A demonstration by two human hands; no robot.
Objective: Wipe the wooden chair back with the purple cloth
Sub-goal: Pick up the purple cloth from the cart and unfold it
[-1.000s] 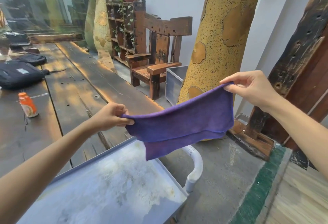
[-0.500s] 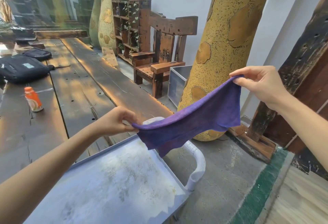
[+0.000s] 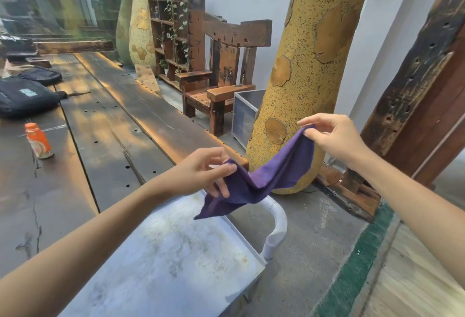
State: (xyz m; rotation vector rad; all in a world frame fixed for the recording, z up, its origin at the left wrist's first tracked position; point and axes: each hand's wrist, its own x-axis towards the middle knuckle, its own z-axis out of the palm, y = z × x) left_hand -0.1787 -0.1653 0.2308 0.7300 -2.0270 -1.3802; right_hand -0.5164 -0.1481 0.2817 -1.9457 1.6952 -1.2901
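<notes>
The purple cloth hangs slack in the air between my two hands, above the corner of a metal tray. My left hand pinches its lower left end with fingers partly spread. My right hand pinches its upper right corner. The wooden chair stands well beyond the cloth, against the wall, its dark chair back a thick horizontal beam on uprights. Neither hand is near the chair.
A tall speckled yellow vase stands between me and the chair's right side. A long wooden table carries an orange bottle and black bags. A metal tray with a white pipe handle sits below my hands. Dark timber posts rise at right.
My hands have come closer together, so the cloth has gone from stretched to sagging and bunched. My left hand has shifted its grip, fingers now more spread.
</notes>
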